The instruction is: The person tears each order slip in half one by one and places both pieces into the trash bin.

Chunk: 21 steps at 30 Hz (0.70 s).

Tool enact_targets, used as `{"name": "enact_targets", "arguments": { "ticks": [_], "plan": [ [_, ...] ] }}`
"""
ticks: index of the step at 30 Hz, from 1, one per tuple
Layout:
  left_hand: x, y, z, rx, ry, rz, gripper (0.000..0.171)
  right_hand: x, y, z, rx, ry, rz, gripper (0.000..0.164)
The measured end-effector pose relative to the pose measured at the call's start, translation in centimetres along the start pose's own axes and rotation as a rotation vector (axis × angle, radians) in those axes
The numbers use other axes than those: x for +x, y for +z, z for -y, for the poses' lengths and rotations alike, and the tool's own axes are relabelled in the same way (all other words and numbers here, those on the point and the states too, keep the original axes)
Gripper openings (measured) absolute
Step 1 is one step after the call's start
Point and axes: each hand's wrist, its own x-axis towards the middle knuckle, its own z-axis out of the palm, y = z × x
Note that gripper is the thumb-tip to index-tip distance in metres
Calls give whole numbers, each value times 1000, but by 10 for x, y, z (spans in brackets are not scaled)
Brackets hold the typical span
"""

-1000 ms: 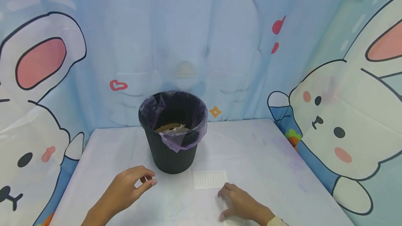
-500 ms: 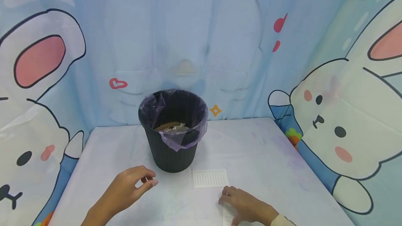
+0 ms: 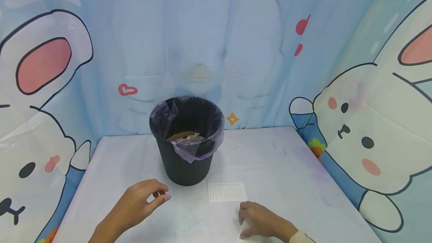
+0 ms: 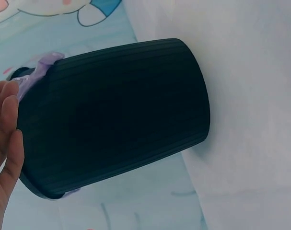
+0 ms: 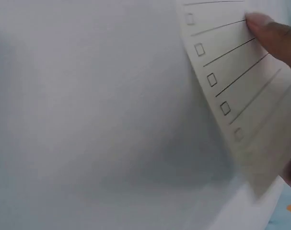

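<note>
In the right wrist view, a ruled checklist sheet (image 5: 236,76) with small boxes along one edge is bent, with one end lifted off the table. My right hand (image 3: 260,218) grips it, the thumb on the ruled face and a fingertip at the far edge. Just beyond this hand, a second ruled sheet (image 3: 227,192) lies flat on the table. My left hand (image 3: 143,200) hovers to the left with fingers loosely curled and nothing in them. Behind it stands a black waste bin (image 3: 185,170), its rim overlapped by the fingers in the left wrist view.
A purple bag (image 3: 199,153) lines the bin and folds over its rim. Crumpled paper and a brown piece (image 3: 182,135) lie inside. The table has a white cloth (image 3: 283,164). A blue curtain (image 3: 256,48) with rabbit prints hangs around it.
My right hand has drawn in its fingers and thumb and now holds the near sheet, lifting part of it. The left hand, the bin and the far sheet have stayed in place.
</note>
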Motion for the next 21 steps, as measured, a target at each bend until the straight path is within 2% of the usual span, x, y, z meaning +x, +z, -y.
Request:
{"name": "enact_targets", "arguments": {
  "ticks": [4,9,15,21],
  "plan": [
    [0,1,1,-2,10,-2,9,3,-4,1,134,9,27,11],
    [1,2,2,-1,17,0,8,4,-12,4,243,13,35,7],
    [2,4,1,-13,-7,40,6,11,-29,17,316,-16,-56,9],
    [3,9,-1,-29,-25,81,9,25,-44,37,395,-79,-160,15]
  ]
}}
